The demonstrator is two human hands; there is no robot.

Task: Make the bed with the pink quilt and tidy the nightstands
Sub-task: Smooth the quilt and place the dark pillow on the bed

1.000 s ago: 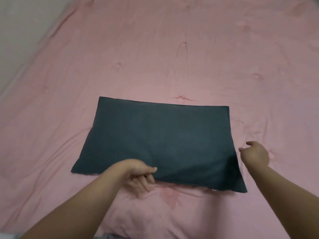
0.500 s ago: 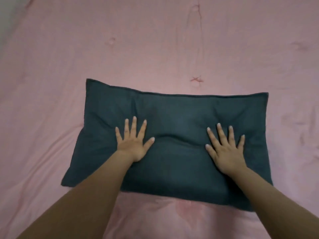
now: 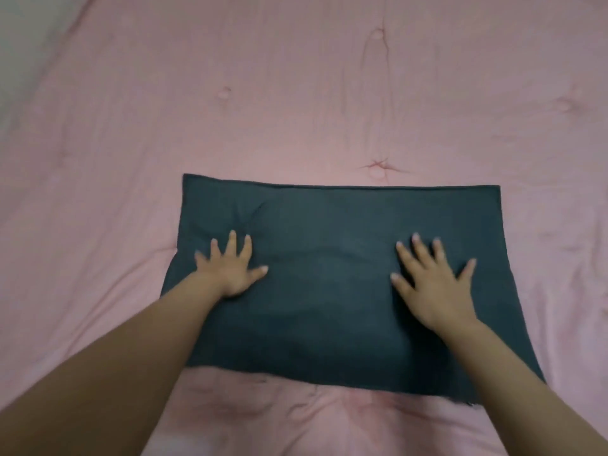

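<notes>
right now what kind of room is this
Most likely a bedroom, seen from above a bed. A pink quilt with tufted stitching fills the view, a dark pillow lies on it, and the left hand and right hand press it flat.

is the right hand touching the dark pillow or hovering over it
Touching. In the head view the right hand lies flat with fingers spread on the dark pillow, no gap visible beneath it.

Pillow [image 3: 329, 291] lies on the quilt [image 3: 296, 93]; 2 hands on it.
</notes>
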